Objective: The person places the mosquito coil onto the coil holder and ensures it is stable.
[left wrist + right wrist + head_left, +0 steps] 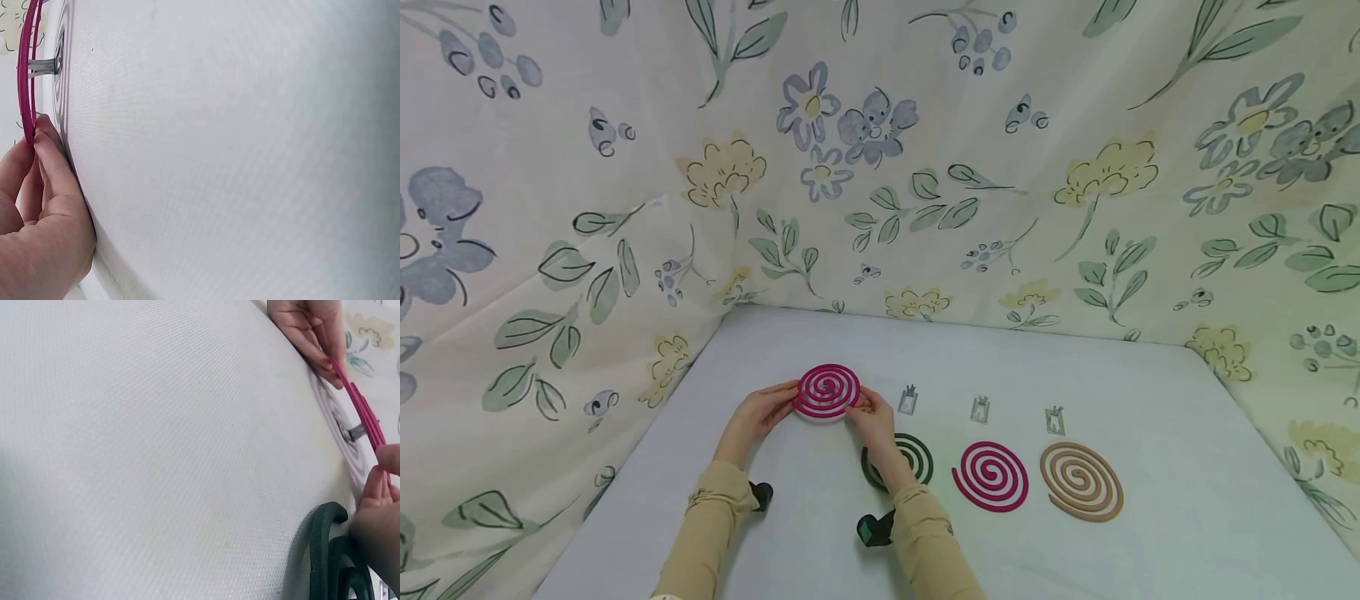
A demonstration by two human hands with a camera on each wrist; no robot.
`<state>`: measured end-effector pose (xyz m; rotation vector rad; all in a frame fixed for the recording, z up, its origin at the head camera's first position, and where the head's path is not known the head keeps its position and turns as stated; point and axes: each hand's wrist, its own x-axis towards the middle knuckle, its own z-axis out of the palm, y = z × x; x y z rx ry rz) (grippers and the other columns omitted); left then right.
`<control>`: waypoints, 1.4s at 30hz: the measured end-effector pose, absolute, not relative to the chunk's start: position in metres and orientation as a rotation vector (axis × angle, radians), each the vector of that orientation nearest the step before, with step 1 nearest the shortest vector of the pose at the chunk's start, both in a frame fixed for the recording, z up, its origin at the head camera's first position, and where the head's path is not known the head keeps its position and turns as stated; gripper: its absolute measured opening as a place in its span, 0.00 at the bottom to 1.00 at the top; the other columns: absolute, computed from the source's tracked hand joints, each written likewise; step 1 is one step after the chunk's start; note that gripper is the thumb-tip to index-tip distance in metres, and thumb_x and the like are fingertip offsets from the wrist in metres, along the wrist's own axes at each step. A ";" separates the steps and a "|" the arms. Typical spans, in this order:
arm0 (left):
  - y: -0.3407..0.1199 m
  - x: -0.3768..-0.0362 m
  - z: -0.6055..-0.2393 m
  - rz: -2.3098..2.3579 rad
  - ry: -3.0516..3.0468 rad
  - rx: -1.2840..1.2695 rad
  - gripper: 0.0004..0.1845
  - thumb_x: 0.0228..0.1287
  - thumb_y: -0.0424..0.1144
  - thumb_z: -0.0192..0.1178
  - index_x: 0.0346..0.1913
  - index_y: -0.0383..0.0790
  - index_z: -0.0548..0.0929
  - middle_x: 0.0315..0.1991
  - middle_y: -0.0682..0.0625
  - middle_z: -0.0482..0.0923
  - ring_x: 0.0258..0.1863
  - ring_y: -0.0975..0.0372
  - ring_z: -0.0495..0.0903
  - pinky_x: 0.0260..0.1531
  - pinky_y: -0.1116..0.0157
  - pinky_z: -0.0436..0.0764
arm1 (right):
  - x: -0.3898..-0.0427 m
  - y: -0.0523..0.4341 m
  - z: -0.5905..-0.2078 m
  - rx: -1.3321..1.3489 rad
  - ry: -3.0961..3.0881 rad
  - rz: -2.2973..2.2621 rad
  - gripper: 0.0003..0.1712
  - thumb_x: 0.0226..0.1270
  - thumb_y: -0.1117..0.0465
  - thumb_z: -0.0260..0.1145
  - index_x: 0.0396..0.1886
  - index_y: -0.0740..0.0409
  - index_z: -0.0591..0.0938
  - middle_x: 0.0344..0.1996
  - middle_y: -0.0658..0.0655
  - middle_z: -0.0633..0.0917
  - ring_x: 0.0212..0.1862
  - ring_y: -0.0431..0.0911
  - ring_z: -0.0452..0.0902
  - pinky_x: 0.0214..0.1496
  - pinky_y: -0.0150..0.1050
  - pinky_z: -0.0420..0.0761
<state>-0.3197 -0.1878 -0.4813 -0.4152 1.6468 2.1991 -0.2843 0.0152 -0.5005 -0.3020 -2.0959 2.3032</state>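
Note:
A magenta mosquito coil (828, 386) is held level just above the table by both hands. My left hand (762, 412) pinches its left rim between thumb and fingers. On the opposite rim, my right hand (874, 415) pinches it near the front. Under the coil a small metal coil stand (42, 67) rises from the table, its upright reaching the coil's underside. A dark green coil (929, 458) lies flat beneath my right forearm, partly hidden by it.
Right of the green coil lie a second magenta coil (991, 473) and a tan coil (1078, 477). Behind this row, three flat metal stands (980, 408) rest on the white table (1187, 433). Floral cloth (880, 250) hangs along the back and sides.

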 end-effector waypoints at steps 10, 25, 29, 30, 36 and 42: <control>-0.186 -0.319 -0.481 2.197 1.645 -0.425 0.25 0.66 0.32 0.57 0.65 0.34 0.69 0.32 0.61 0.84 0.32 0.74 0.81 0.39 0.76 0.80 | -0.283 0.015 -0.499 -0.314 -2.100 2.305 0.29 0.56 0.73 0.65 0.60 0.71 0.73 0.32 0.54 0.74 0.31 0.38 0.67 0.32 0.25 0.70; -0.186 -0.318 -0.479 2.201 1.660 -0.414 0.26 0.66 0.31 0.57 0.66 0.32 0.66 0.33 0.61 0.83 0.33 0.74 0.81 0.40 0.76 0.80 | -0.268 0.017 -0.473 -0.295 -2.104 2.338 0.28 0.58 0.75 0.62 0.60 0.76 0.70 0.35 0.62 0.75 0.32 0.39 0.66 0.33 0.25 0.70; -0.186 -0.318 -0.479 2.208 1.657 -0.411 0.25 0.65 0.30 0.57 0.65 0.32 0.69 0.33 0.61 0.83 0.34 0.74 0.81 0.40 0.76 0.80 | -0.258 0.016 -0.459 -0.303 -2.120 2.316 0.27 0.60 0.75 0.61 0.60 0.76 0.70 0.37 0.64 0.75 0.32 0.39 0.67 0.34 0.25 0.70; -0.186 -0.318 -0.479 2.210 1.652 -0.404 0.24 0.66 0.30 0.57 0.64 0.32 0.69 0.33 0.61 0.84 0.34 0.74 0.81 0.40 0.76 0.80 | -0.258 0.016 -0.458 -0.307 -2.122 2.314 0.27 0.60 0.75 0.60 0.60 0.76 0.70 0.37 0.64 0.75 0.32 0.39 0.67 0.34 0.24 0.70; -0.187 -0.317 -0.479 2.212 1.641 -0.385 0.26 0.66 0.30 0.56 0.66 0.31 0.66 0.33 0.61 0.83 0.34 0.74 0.81 0.41 0.76 0.80 | -0.271 0.017 -0.477 -0.304 -2.118 2.315 0.27 0.58 0.75 0.62 0.59 0.76 0.71 0.35 0.62 0.76 0.32 0.39 0.68 0.33 0.26 0.71; -0.187 -0.318 -0.480 2.214 1.642 -0.385 0.26 0.66 0.30 0.56 0.67 0.30 0.65 0.33 0.60 0.83 0.34 0.74 0.81 0.41 0.75 0.80 | -0.283 0.016 -0.498 -0.333 -2.118 2.303 0.28 0.57 0.73 0.65 0.60 0.71 0.73 0.33 0.55 0.75 0.31 0.38 0.68 0.32 0.25 0.71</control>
